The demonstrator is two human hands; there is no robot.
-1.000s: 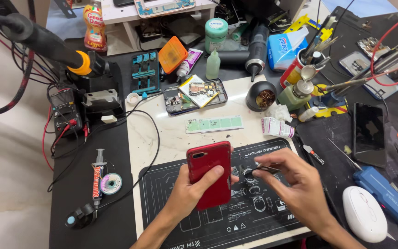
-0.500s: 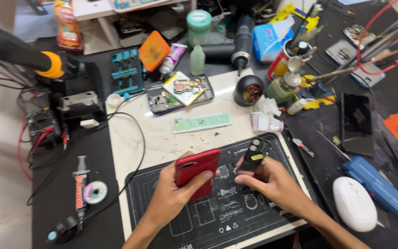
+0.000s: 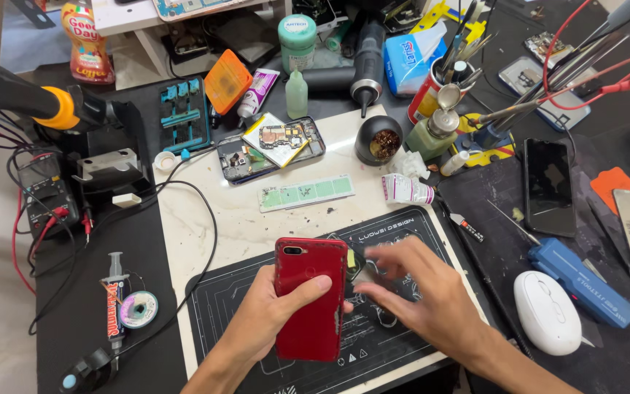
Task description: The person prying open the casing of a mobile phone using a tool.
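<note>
The cluttered surface (image 3: 257,219) carries a black work mat (image 3: 213,328) near its front edge, and over that mat the red phone (image 3: 310,295) is held back-up, its long axis running roughly away from the person, camera end farthest. The left hand (image 3: 271,317) grips it from the left side, thumb wrapped across the back. The right hand (image 3: 421,292) sits just to the phone's right, nearer its upper right edge, fingers bunched narrow (blurred, so I cannot tell whether they pinch anything). A white mouse (image 3: 547,312) lies well apart to the right.
</note>
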